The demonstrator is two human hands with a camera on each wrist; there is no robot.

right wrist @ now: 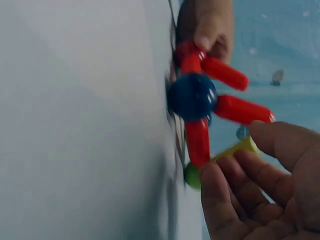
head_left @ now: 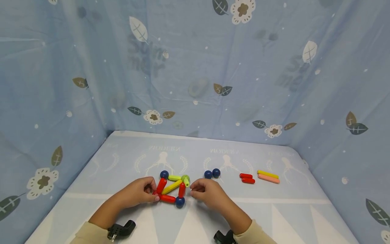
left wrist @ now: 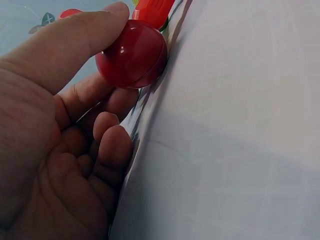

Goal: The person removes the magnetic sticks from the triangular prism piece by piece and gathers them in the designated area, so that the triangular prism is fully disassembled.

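My left hand (head_left: 135, 193) pinches a red ball (left wrist: 132, 54) between thumb and fingers at the near left corner of a ball-and-stick frame. Red sticks (head_left: 168, 198) join that ball to a blue ball (head_left: 180, 202); another blue ball (head_left: 164, 174) forms the far left corner. A green ball (head_left: 185, 177) sits at the far right corner with a lime stick (head_left: 187, 183) on it. A yellow stick (head_left: 172, 187) slants across the middle. Just right of the frame, my right hand (head_left: 210, 193) has loosely bent fingers, apart from the sticks in the head view, holding nothing visible.
Behind the right hand lie two loose blue balls (head_left: 208, 174). Further right are two short red sticks (head_left: 248, 181), a longer yellow stick (head_left: 267, 174) and an orange stick (head_left: 268, 179). A patterned blue curtain (head_left: 195, 67) surrounds the table (head_left: 259, 217) at the back and sides.
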